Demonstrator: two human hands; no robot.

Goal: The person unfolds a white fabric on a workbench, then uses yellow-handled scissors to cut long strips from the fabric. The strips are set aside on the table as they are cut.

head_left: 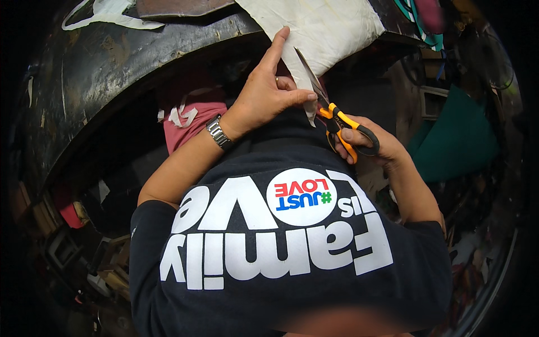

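A piece of off-white cloth [331,31] lies over the table's near edge, with a narrow corner hanging down toward me. My left hand [269,84] pinches that hanging part between thumb and curled fingers, its index finger stretched along the cloth. In my right hand [373,137] is a pair of scissors [337,115] with yellow-orange and black handles. Their blades point up and away from me, spread apart at the cloth's edge beside my left thumb. Part of the lower blade is hard to make out against the dark background.
The worn black table [129,62] curves across the far side. On it lie a white cloth scrap [112,14] and a brown flat piece [182,7]. Pink cloth with white scraps [193,121] covers my leg. Green material [460,135] stands at the right.
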